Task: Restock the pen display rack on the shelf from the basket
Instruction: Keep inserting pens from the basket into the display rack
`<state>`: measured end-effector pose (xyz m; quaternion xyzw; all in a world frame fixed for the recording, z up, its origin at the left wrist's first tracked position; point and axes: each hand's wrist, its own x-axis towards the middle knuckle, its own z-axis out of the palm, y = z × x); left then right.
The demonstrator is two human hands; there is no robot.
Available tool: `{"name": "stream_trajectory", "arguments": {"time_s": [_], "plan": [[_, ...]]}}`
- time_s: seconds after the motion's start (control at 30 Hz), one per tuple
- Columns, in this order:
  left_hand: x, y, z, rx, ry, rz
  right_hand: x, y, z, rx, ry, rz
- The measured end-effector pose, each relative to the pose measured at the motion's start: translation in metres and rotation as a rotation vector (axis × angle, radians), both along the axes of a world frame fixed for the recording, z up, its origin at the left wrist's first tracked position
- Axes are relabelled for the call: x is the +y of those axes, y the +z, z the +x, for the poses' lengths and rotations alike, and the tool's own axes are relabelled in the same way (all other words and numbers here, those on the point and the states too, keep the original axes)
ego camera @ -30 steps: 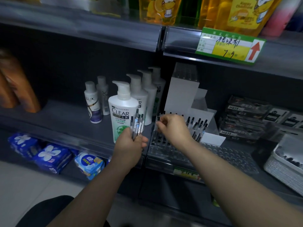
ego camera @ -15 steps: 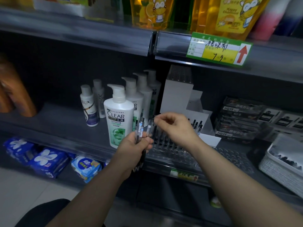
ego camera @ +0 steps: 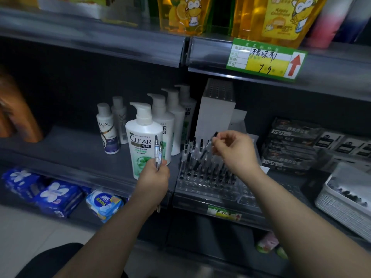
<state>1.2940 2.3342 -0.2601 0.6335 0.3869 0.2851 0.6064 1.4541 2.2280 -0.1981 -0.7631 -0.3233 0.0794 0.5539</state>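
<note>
Head view: the left hand (ego camera: 153, 178) has its fingers curled round a few pens (ego camera: 157, 155), held upright before a shampoo bottle (ego camera: 143, 141). The right hand (ego camera: 237, 152) pinches a single pen (ego camera: 205, 150) at its top end, tilted over the pen display rack (ego camera: 202, 185) on the shelf (ego camera: 70, 157) (the other fingers loosely bent). The basket (ego camera: 339, 207) sits well apart, to the right.
</note>
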Motion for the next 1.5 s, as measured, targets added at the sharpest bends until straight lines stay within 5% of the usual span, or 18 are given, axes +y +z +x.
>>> {"name": "stream_trajectory", "arguments": {"time_s": [0.53, 1.07, 1.3, 1.5], "plan": [[-0.01, 0.009, -0.004, -0.077, -0.053, 0.055, 0.022, -0.025, -0.017, -0.462, 0.119, -0.354], [-0.014, 0.011, -0.003, -0.199, -0.215, -0.137, 0.01, -0.012, -0.022, -0.275, 0.107, -0.242], [-0.022, 0.007, 0.002, -0.153, -0.32, -0.079, 0.001, -0.003, -0.03, -0.006, 0.361, -0.224], [-0.018, 0.004, 0.002, -0.122, -0.218, -0.032, -0.005, 0.001, -0.022, 0.076, 0.267, -0.177]]}}
